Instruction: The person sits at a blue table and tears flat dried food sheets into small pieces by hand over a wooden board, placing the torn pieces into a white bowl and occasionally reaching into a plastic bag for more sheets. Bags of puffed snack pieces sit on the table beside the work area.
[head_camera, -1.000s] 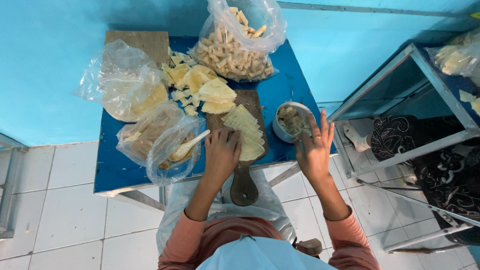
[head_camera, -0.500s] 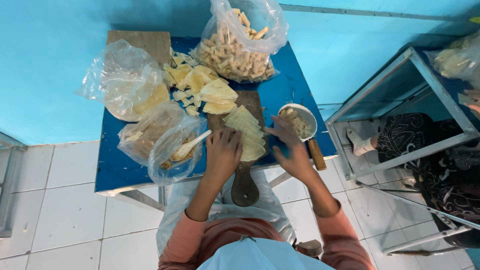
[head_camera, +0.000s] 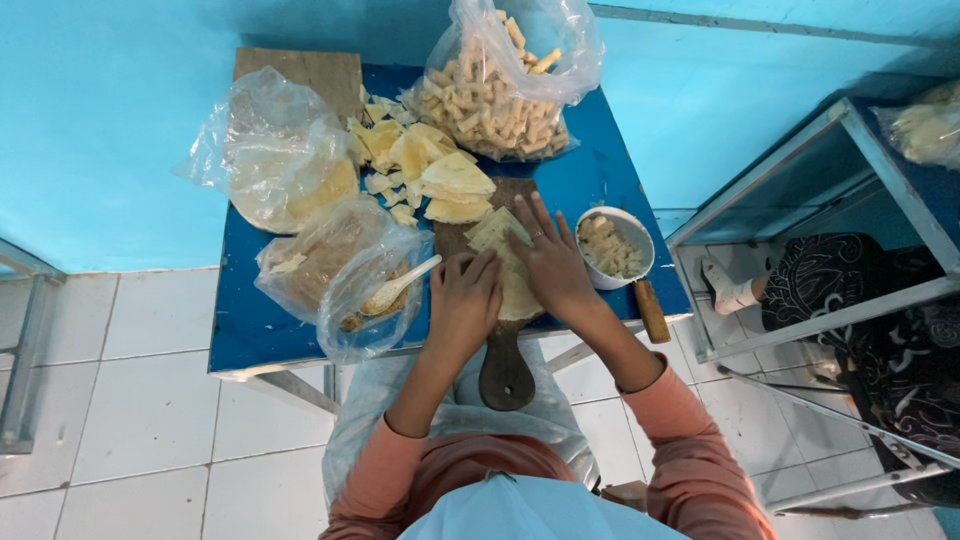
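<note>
Far-left bags: a clear plastic bag (head_camera: 270, 150) of pale yellow sheets lies on the blue table (head_camera: 240, 320); nearer you, a second bag (head_camera: 365, 285) holds a wooden spoon (head_camera: 398, 286).
Your left hand (head_camera: 463, 305): fingers curled together, pressing down on the near-left edge of the dough sheet stack (head_camera: 505, 260).
Dough sheet stack: it rests on the wooden board (head_camera: 500, 355), its long axis running far to near, directly under both palms.
Your right hand (head_camera: 550, 262): fingers spread apart, lying flat on the stack's right side, reaching farther than the left.
Right side: a white bowl (head_camera: 615, 248) of filling sits just beside your right hand.
</note>
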